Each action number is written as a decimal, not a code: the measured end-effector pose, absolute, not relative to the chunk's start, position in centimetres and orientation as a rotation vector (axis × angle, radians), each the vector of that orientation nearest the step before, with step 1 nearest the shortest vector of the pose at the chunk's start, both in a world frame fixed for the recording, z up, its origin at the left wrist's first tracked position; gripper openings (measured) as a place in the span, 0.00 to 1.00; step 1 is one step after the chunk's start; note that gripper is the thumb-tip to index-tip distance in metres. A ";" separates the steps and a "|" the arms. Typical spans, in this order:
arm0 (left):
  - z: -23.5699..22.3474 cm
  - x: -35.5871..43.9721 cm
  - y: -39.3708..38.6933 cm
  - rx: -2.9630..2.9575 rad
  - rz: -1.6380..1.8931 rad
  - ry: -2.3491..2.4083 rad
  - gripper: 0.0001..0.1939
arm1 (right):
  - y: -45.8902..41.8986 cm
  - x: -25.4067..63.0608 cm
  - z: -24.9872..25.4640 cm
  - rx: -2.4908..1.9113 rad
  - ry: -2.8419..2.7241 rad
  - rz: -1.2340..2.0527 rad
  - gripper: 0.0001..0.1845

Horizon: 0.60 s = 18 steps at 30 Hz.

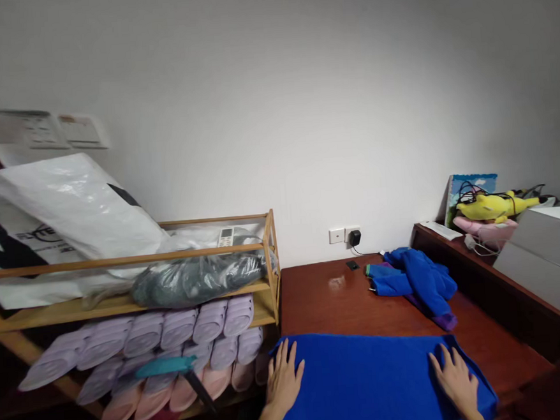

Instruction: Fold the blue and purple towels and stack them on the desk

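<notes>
A flat blue cloth (364, 383) lies spread over the near part of the reddish-brown desk, its lower part cut off by the view's bottom edge. My left hand (283, 379) rests on the cloth's left edge with the fingers spread. Near the right edge, my right hand (455, 380) lies palm down on the same cloth, fingers apart. Neither hand grips anything. Beyond the cloth, a crumpled blue garment (416, 280) with purple and green trim sits on the desk.
At left stands a wooden rack (267, 268) with rows of slippers (180, 329), bags and a white remote (225, 237). A black plug (354, 237) is in the wall socket. On the raised right ledge are a yellow plush toy (486, 207) and a grey box (547, 261).
</notes>
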<state>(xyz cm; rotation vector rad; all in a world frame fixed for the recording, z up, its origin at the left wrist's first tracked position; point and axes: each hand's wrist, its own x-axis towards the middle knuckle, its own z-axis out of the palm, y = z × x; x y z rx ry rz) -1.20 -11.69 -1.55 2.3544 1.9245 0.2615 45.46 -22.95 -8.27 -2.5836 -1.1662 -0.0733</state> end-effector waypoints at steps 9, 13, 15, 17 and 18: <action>-1.5 -1.3 -9.3 2.375 0.162 1.920 0.36 | -18.9 47.3 -10.1 -2.544 -1.403 0.110 0.40; -1.6 -0.3 -9.2 2.373 0.160 1.924 0.36 | -17.1 46.6 -9.6 -2.523 -1.433 0.042 0.41; -1.6 -0.2 -9.2 2.366 0.152 1.914 0.36 | -16.7 47.3 -9.4 -2.556 -1.362 0.012 0.42; -1.6 -0.2 -9.0 2.372 0.145 1.894 0.36 | -16.4 48.4 -9.3 -2.560 -1.252 -0.013 0.42; -1.6 -0.1 -9.0 2.379 0.141 1.881 0.36 | -16.3 49.0 -9.2 -2.552 -1.192 -0.026 0.42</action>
